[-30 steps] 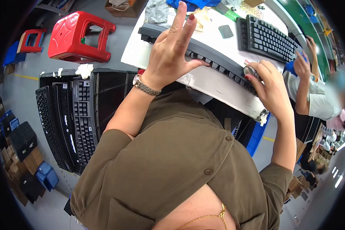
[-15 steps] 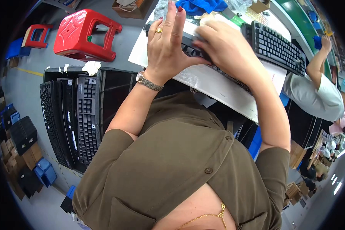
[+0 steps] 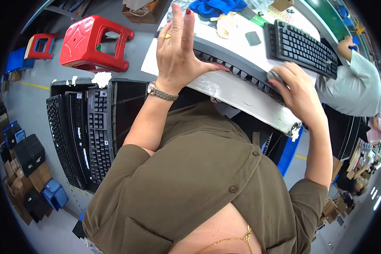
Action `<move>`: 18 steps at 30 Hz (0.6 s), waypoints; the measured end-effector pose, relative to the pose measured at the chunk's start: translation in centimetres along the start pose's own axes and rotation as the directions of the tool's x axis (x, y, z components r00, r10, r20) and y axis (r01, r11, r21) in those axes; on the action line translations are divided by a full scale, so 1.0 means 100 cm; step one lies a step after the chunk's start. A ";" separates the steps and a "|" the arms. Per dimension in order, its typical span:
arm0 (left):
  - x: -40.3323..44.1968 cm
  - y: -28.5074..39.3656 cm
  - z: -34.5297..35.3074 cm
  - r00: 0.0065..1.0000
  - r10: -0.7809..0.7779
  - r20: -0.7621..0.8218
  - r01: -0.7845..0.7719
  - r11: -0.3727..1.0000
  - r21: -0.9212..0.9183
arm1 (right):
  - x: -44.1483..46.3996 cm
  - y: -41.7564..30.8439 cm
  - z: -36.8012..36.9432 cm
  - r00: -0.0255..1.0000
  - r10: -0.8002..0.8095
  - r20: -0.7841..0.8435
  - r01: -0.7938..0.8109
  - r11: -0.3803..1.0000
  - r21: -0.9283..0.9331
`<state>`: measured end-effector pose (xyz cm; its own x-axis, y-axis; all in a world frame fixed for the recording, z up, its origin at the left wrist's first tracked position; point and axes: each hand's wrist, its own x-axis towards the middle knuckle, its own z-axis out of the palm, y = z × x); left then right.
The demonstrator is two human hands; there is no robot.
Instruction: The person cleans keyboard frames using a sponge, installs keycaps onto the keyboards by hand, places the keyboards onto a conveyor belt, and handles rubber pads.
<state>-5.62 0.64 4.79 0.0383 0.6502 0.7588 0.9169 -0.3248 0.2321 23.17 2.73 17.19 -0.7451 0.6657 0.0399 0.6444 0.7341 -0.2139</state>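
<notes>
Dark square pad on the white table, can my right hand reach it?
Probably yes: the dark square pad lies uncovered beyond the tilted keyboard, though your right hand would likely need to put down its grey object first.

The left hand (image 3: 178,59) – two fingers raised – rests its thumb against a dark keyboard (image 3: 235,61) along the near edge of the white tabletop (image 3: 241,95). The right hand (image 3: 297,89) grips a blurred grey wad (image 3: 274,77) at the keyboard's right part – near another keyboard (image 3: 307,46).

a dark keyboard (image 3: 241,63) stands tilted on the white table (image 3: 237,92), keys (visible from here) facing its near edge; a small grey pad (image 3: 274,77) by the right end.
</notes>
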 end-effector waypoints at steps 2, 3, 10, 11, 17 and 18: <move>0.000 0.000 0.002 1.000 -0.001 0.001 0.001 1.000 -0.009 | -0.031 0.013 -0.010 0.991 0.125 0.049 -0.127 0.991 0.043; 0.001 -0.001 0.003 1.000 0.000 0.002 0.000 1.000 -0.012 | -0.043 0.018 -0.014 0.980 0.185 0.074 -0.190 0.980 0.064; 0.003 0.000 0.009 1.000 -0.002 -0.021 -0.001 0.991 -0.132 | -0.017 0.001 0.013 0.982 0.172 -0.072 -0.171 0.985 0.027; 0.003 0.001 0.006 1.000 -0.018 0.008 0.019 0.993 -0.114 | -0.001 -0.002 0.024 0.985 0.090 -0.146 -0.088 0.996 0.021; -0.002 0.003 0.006 0.998 0.002 0.071 -0.006 0.999 0.047 | 0.102 -0.058 0.071 0.928 -0.071 -0.366 0.066 0.997 -0.026; -0.002 0.002 0.007 0.998 -0.010 0.068 0.007 0.999 0.035 | 0.110 -0.061 0.074 0.926 -0.024 -0.376 0.033 0.999 0.019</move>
<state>-5.18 0.94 4.28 0.0565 0.6985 0.7134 0.9306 -0.2957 0.2159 9.80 4.57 11.67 -0.6411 0.6493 0.4093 0.6158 0.7534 -0.2305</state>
